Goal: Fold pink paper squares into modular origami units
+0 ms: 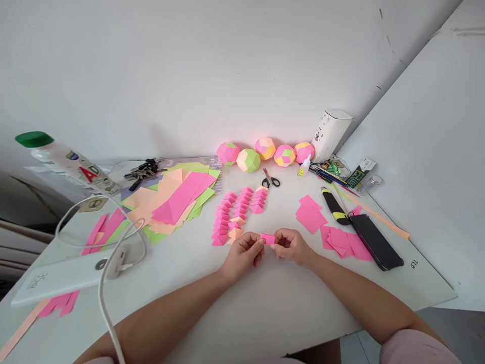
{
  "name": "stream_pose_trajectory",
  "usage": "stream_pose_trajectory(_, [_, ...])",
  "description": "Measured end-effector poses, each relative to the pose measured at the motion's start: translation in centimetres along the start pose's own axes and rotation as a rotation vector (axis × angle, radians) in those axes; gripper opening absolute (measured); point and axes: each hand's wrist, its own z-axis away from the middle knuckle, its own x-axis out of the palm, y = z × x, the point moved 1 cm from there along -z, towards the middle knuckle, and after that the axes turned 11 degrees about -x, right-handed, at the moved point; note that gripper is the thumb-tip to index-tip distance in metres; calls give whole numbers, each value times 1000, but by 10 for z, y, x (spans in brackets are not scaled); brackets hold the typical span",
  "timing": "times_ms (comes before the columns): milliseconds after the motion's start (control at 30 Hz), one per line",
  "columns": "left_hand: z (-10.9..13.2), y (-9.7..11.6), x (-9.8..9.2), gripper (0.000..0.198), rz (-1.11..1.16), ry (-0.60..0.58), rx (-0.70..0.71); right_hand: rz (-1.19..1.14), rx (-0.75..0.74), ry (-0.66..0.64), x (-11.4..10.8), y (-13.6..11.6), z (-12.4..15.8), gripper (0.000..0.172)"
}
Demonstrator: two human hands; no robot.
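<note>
A small folded piece of pink paper (268,238) is pinched at its two ends between my hands, just above the table. My left hand (245,250) grips its left end with thumb and fingers, and my right hand (291,246) holds the right end. Just beyond my left hand stand rows of folded pink paper units (222,222), a few of them peach. Flat pink paper pieces (309,215) lie to the right, and more pink pieces (343,242) overlap beside the phone.
Folded paper balls (248,160) line the wall behind scissors (270,179) and a glue bottle (304,166). Right: a cutter (335,205) and black phone (375,241). Left: coloured sheets (182,199), keys (143,172), a white bottle (76,164), and a power bank (64,277) with a looping cable.
</note>
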Motion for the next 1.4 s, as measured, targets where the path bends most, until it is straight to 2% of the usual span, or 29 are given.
stream_pose_trajectory(133, [-2, -2, -1, 30, 25, -10, 15, -68, -43, 33, 1, 0, -1, 17])
stream_pose_trajectory(300, [-2, -3, -2, 26, 98, -51, 31, -96, -153, 8, 3, -1, -2, 16])
stream_pose_trajectory(467, [-2, -2, -1, 27, 110, -62, 38, -8, -227, -38, 5, -4, 0, 12])
stream_pose_trajectory(767, [-1, -2, 0, 34, 6, -23, 13, 152, -349, -54, 5, 1, -1, 12])
stream_pose_trajectory(900, [0, -4, 0, 40, -47, -42, 41, 172, -377, -29, 5, 4, -1, 12])
stream_pose_trajectory(1133, [5, 0, 2, 40, -162, -89, 95, 64, -217, 31, 6, -5, -3, 17])
stream_pose_trajectory(1400, [8, 3, 5, 36, -147, -175, 132, -97, -31, 72, 7, -5, -3, 19])
